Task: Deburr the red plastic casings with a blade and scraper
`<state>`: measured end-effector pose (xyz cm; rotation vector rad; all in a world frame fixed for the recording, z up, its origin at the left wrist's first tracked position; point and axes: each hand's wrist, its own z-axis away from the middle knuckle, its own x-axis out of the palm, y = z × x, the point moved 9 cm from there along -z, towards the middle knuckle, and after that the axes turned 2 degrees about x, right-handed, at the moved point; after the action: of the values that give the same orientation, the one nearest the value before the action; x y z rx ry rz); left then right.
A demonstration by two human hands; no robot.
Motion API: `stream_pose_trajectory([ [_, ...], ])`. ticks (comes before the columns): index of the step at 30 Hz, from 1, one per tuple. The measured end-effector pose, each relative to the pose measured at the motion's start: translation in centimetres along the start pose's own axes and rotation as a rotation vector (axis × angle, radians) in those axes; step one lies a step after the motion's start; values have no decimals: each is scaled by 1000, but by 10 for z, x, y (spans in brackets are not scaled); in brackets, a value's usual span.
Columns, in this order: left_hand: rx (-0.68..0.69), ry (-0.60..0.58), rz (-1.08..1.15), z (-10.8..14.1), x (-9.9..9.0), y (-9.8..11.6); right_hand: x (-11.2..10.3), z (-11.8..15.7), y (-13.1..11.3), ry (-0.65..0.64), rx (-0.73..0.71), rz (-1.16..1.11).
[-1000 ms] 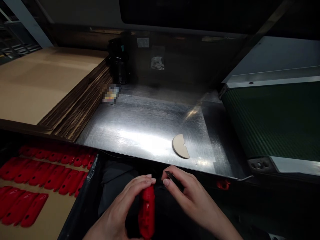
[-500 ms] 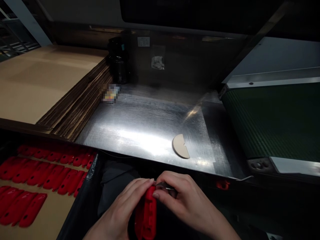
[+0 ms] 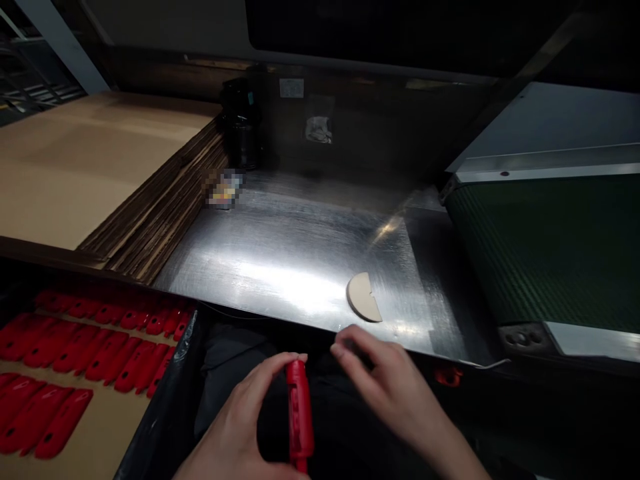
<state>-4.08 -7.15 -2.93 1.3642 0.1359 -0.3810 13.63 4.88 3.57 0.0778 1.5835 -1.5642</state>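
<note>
My left hand point(image 3: 235, 427) is shut around a red plastic knife handle point(image 3: 300, 413), which stands nearly upright and is seen edge-on. My right hand point(image 3: 387, 380) is apart from the handle, to its right, just below the front edge of a brushed steel sheet point(image 3: 280, 267). A small dark blade point(image 3: 359, 353) seems pinched in its fingers, though it is blurred and partly hidden. A beige half-round piece point(image 3: 363, 298) with a small notch lies on the steel, just beyond my right hand.
At the left, rows of red moulded handles point(image 3: 95, 353) lie on a cardboard sheet beside a black plastic liner point(image 3: 160, 420). Stacked corrugated cardboard point(image 3: 160, 207) is at the far left, a black bottle point(image 3: 240, 127) behind, and a green belt point(image 3: 545, 253) to the right.
My right hand has moved away from the red handle, to the right and toward the steel edge. The handle has turned edge-on in my left hand. The beige piece has not moved.
</note>
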Motion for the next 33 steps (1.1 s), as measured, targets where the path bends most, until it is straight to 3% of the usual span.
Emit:
stream_pose_trajectory([
  [2, -94, 83, 163, -3, -3, -10, -32, -7, 26, 161, 168, 97],
  [6, -106, 188, 626, -15, 3, -12, -96, -28, 67, 403, 361, 493],
  [10, -141, 288, 947, -20, 13, -10, -113, -50, 84, 410, 377, 609],
  [13, -132, 449, 1020, -18, 10, -13, -97, -51, 74, 403, 348, 639],
  [16, -107, 555, 1027, -18, 6, -19, -65, -49, 65, 323, 336, 627],
  [19, -109, 603, 1022, -20, 2, -28, -42, -48, 63, 270, 355, 599],
  [24, -61, 622, 954, -25, -7, -35, -32, -39, 50, 227, 338, 514],
  [30, -14, 786, 722, -22, -20, -28, 8, -4, -4, 65, 104, 34],
  [33, -16, 842, 612, -20, -23, -20, 29, 0, -19, -9, 28, 15],
])
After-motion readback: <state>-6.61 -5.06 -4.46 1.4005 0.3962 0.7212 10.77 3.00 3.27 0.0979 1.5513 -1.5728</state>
